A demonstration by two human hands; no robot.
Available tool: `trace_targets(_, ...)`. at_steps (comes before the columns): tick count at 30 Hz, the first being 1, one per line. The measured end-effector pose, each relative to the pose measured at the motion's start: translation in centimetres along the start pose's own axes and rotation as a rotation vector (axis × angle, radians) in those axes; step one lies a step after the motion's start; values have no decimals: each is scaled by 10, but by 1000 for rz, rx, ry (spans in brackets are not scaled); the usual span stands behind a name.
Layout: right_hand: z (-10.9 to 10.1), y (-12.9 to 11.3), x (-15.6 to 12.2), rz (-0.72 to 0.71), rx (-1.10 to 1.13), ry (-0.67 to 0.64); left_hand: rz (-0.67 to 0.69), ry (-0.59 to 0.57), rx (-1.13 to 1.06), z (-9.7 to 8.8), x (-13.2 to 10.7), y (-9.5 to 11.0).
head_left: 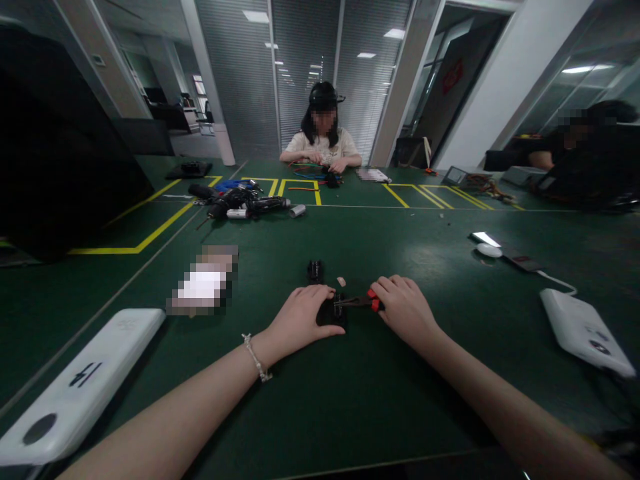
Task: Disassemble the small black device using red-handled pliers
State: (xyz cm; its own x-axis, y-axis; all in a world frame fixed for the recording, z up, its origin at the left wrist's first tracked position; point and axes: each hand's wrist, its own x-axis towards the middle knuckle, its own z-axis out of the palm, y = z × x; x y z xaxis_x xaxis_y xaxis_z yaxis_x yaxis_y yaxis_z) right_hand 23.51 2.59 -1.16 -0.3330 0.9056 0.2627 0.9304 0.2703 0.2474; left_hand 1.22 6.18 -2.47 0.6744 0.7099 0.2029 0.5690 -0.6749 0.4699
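My left hand [300,315] is closed around a small black part [331,319] with metal bits on it, holding it on the green table. Red-handled needle-nose pliers [359,302] are gripped in my right hand [407,308]. Their jaws point left and reach the metal bits, though I cannot tell whether they are clamped on them. Just beyond my left fingers stands a similar black part [315,270] with metal bits. A small pale scrap [341,282] lies beside it. My left palm hides some of the held part.
A long white device [83,393] and a blurred-out bright object [205,280] lie left. Several dark tools [240,200] are piled farther off. At right are a white power bank [587,333] and white mouse-like object [489,250]. A person [323,137] sits opposite, handling wires.
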Motion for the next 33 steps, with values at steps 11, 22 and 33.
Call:
trace_targets(11, -1, 0, -1, -16, -14, 40, -2, -2, -5, 0, 0, 1)
trace_targets(22, 3, 1, 0, -15, -5, 24, -20, -19, -15, -1, 1, 1)
trace_targets(33, 1, 0, 0, -3, -8, 7, 0, -7, -3, -1, 1, 1)
